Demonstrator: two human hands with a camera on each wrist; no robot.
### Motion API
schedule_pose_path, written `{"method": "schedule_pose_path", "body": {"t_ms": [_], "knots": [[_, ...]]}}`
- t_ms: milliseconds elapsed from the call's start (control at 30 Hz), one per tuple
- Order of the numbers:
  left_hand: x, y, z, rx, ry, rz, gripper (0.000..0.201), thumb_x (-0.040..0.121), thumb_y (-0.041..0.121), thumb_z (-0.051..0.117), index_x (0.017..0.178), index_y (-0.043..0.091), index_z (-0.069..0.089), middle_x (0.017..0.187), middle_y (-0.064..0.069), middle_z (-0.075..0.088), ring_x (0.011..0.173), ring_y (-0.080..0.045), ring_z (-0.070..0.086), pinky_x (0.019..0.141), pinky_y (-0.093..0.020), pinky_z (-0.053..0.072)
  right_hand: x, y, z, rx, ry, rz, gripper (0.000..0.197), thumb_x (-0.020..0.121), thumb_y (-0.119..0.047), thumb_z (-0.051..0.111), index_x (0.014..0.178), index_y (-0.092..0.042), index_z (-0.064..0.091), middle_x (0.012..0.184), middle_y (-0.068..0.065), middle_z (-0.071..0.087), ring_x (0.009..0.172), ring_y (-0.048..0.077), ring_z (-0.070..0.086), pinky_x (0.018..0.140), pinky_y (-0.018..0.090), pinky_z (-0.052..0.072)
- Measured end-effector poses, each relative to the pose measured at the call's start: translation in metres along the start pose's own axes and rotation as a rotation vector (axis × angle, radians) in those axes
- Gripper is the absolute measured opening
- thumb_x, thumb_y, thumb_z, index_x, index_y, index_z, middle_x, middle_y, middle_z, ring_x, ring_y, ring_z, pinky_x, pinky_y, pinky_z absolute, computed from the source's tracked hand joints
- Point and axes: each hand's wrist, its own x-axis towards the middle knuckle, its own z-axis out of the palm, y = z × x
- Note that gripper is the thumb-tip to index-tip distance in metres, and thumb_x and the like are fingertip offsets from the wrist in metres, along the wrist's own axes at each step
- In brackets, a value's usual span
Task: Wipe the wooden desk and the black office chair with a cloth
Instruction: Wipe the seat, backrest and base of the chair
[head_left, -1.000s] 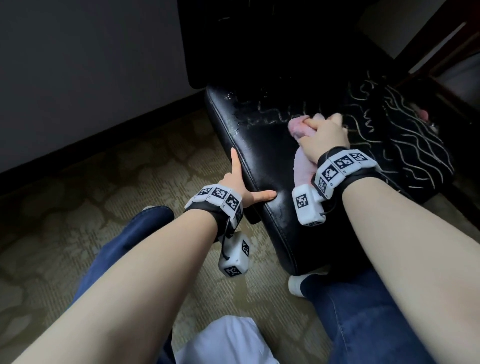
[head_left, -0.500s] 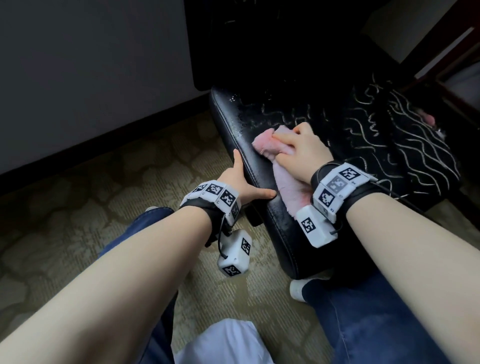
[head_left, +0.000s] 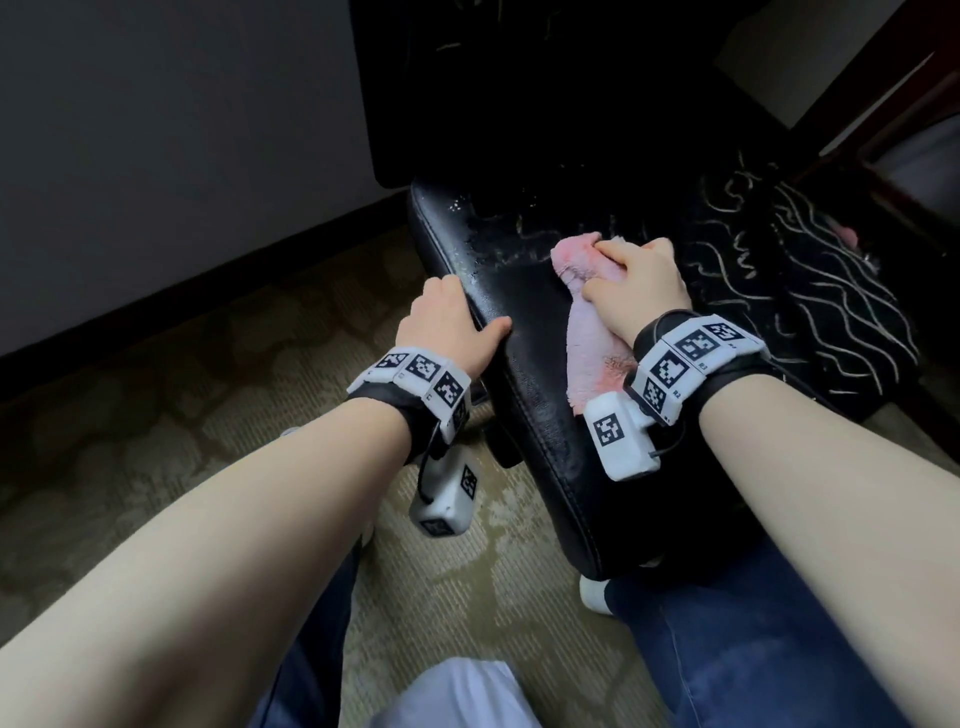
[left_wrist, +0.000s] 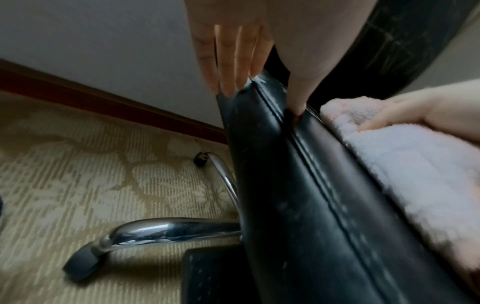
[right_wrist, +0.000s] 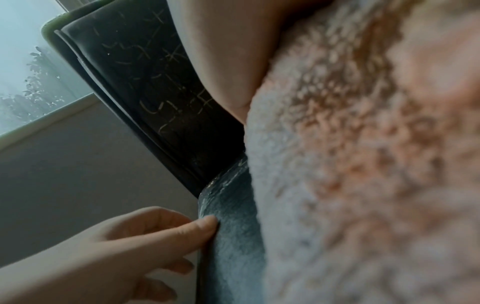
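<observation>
Head view: the black chair (head_left: 545, 374) stands on patterned carpet (head_left: 182, 415), its seat's left edge running diagonally toward the person's knees. The left hand (head_left: 447, 322) clamps that edge, thumb on top of the seat, fingers (left_wrist: 228, 61) lying straight and close together down its side, as the left wrist view shows. The right hand (head_left: 639, 286) lies on the seat's middle, fingers curled round a bunched pink cloth (head_left: 592, 332); the cloth trails back under the wrist toward the front edge. Bare seat lies between the two hands and behind the cloth up to the backrest (head_left: 519, 104). To the right, a dark patterned fabric (head_left: 810, 291) covers the seat's far side, just beside the right hand. Below the seat, chrome legs (left_wrist: 168, 228) spread over open carpet out to the wall (head_left: 156, 130).
</observation>
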Motion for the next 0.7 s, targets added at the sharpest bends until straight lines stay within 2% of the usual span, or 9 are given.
{"method": "schedule_pose_path", "body": {"t_ms": [100,167,233,300,367,467,567,633,700], "knots": [[0.015,0.003,-0.005,-0.108,0.035,-0.1,0.069,0.076,0.057,0.066,0.121,0.009,0.041,0.123,-0.009,0.041,0.113,-0.029,0.048,0.089,-0.04,0.045,0.006,0.001,0.0,0.02,0.041,-0.001,0.034,0.084,-0.021,0.055,0.117,-0.03,0.06,0.118,0.004,0.041,0.1,0.028,0.052,0.074,0.03,0.04],[0.026,0.009,-0.007,-0.163,0.018,-0.181,0.09,0.071,0.062,0.067,0.134,0.008,0.033,0.133,-0.01,0.038,0.122,-0.029,0.043,0.093,-0.04,0.04,0.011,0.0,0.0,0.042,0.085,0.005,0.036,0.085,-0.02,0.054,0.119,-0.029,0.058,0.118,0.005,0.04,0.1,0.029,0.053,0.074,0.031,0.043],[0.035,0.012,-0.007,-0.213,-0.067,-0.247,0.118,0.064,0.067,0.071,0.147,0.007,0.014,0.147,-0.013,0.029,0.134,-0.03,0.033,0.106,-0.042,0.035,0.018,-0.001,-0.001,0.049,0.125,0.005,0.038,0.086,-0.021,0.054,0.123,-0.029,0.056,0.122,0.006,0.041,0.102,0.029,0.052,0.076,0.031,0.042],[0.041,0.012,-0.003,-0.264,-0.177,-0.281,0.133,0.06,0.062,0.078,0.15,0.006,-0.002,0.154,-0.014,0.021,0.139,-0.03,0.028,0.112,-0.043,0.03,0.025,-0.003,-0.003,0.052,0.168,0.001,0.039,0.088,-0.022,0.053,0.126,-0.029,0.055,0.124,0.008,0.041,0.105,0.03,0.051,0.075,0.03,0.04],[0.044,0.008,0.003,-0.307,-0.222,-0.29,0.137,0.059,0.055,0.082,0.149,0.008,-0.01,0.155,-0.013,0.018,0.14,-0.029,0.028,0.112,-0.042,0.03,0.031,-0.006,-0.001,0.042,0.178,0.015,0.04,0.089,-0.021,0.051,0.128,-0.029,0.052,0.128,0.009,0.041,0.11,0.032,0.048,0.081,0.033,0.042],[0.043,0.005,0.007,-0.325,-0.214,-0.279,0.136,0.062,0.052,0.082,0.149,0.01,-0.014,0.158,-0.01,0.011,0.142,-0.026,0.023,0.113,-0.039,0.028,0.032,-0.014,0.01,-0.102,0.092,0.035,0.045,0.088,-0.028,0.05,0.133,-0.033,0.045,0.134,0.009,0.038,0.118,0.034,0.041,0.094,0.045,0.041],[0.041,0.003,0.009,-0.385,-0.202,-0.276,0.133,0.064,0.049,0.082,0.15,0.015,-0.014,0.159,-0.007,0.004,0.143,-0.024,0.021,0.114,-0.035,0.025,0.034,-0.016,0.015,-0.195,0.053,-0.002,0.051,0.083,-0.041,0.058,0.131,-0.033,0.043,0.13,0.008,0.038,0.115,0.035,0.041,0.086,0.039,0.04],[0.039,0.0,0.011,-0.411,-0.199,-0.281,0.132,0.065,0.047,0.082,0.15,0.017,-0.013,0.16,-0.006,0.0,0.144,-0.024,0.018,0.114,-0.033,0.021,0.037,-0.015,0.013,-0.145,0.033,-0.002,0.05,0.084,-0.032,0.058,0.132,-0.033,0.046,0.129,0.009,0.039,0.113,0.036,0.045,0.082,0.034,0.039],[0.041,-0.001,0.012,-0.436,-0.198,-0.286,0.131,0.064,0.047,0.083,0.15,0.019,-0.012,0.16,-0.006,0.0,0.145,-0.023,0.015,0.115,-0.032,0.019,0.037,-0.016,0.013,-0.136,0.023,-0.034,0.046,0.084,-0.026,0.057,0.129,-0.033,0.05,0.126,0.008,0.042,0.11,0.036,0.048,0.083,0.034,0.041]]}}
